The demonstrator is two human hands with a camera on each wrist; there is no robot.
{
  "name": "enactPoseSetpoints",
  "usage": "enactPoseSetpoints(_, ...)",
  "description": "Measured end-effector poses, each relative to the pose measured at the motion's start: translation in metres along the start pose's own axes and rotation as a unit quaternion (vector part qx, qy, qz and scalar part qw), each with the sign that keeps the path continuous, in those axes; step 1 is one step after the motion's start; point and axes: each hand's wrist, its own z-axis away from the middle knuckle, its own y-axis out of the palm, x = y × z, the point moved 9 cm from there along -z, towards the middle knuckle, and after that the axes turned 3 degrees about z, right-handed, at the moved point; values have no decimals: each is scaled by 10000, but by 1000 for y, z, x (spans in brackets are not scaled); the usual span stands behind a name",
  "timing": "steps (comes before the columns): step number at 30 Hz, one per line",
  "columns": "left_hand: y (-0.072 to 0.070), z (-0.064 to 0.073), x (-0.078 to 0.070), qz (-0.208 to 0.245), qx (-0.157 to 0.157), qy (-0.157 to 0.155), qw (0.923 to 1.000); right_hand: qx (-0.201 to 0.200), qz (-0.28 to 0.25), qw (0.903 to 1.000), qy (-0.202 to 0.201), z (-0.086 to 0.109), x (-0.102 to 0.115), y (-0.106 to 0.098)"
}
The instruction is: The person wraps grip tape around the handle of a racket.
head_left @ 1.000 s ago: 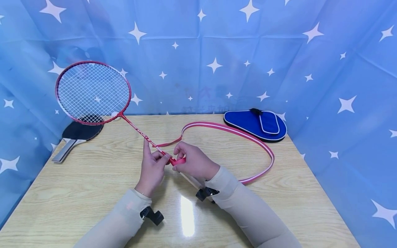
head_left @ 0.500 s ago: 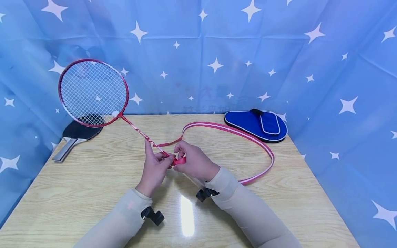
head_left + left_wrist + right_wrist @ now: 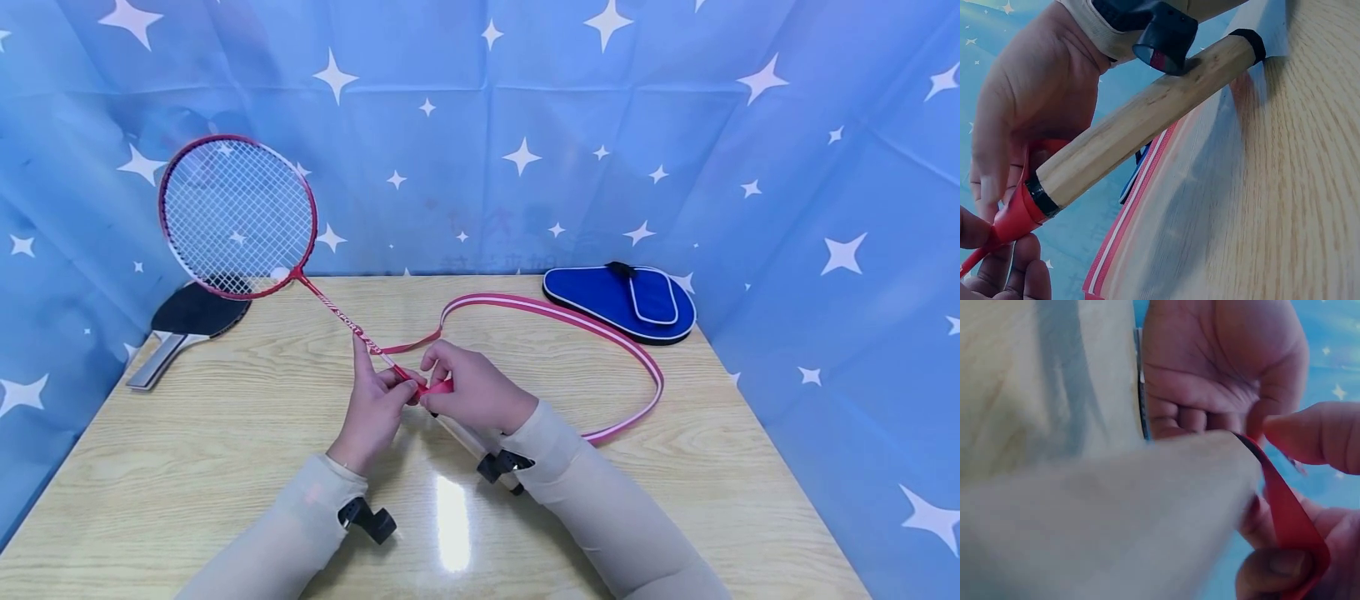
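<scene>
My left hand [image 3: 370, 417] pinches the red-and-white badminton racket [image 3: 333, 315] where the shaft meets the handle, index finger stretched along the shaft. The racket's head is raised to the upper left. Its bare wooden handle [image 3: 1147, 115] has black bands at both ends and is partly behind the right forearm in the head view. My right hand [image 3: 480, 390] pinches a red flat tape [image 3: 1297, 531] between thumb and fingers. In the left wrist view, red tape wraps the cone [image 3: 1016, 215] just above the handle.
A pink strip with a white stripe [image 3: 555, 311] curves over the wooden table [image 3: 187, 467]; one end passes behind the right sleeve. A black table tennis bat [image 3: 198, 310] lies back left, beside a white ball [image 3: 279, 273] seen through the strings. At back right lies a blue bat case [image 3: 600, 292].
The racket's head has shifted slightly right and up, and the racket has turned a little. Both hands stay almost in place, the right still pinching the red tape.
</scene>
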Motion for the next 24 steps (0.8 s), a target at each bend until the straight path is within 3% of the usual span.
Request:
enactPoseSetpoints(5,0,0,0,53,-6,-9,10000,155,1,9999,-53,2,2,-3)
enactPoseSetpoints(16,1,2,-3,-17,41,48,10000,4,-439,9986,-307,-2,0,-6)
enactPoseSetpoints(24,2,2,-4,77,90,24,9999,289,-1032,9937,325,-3,-11,-2)
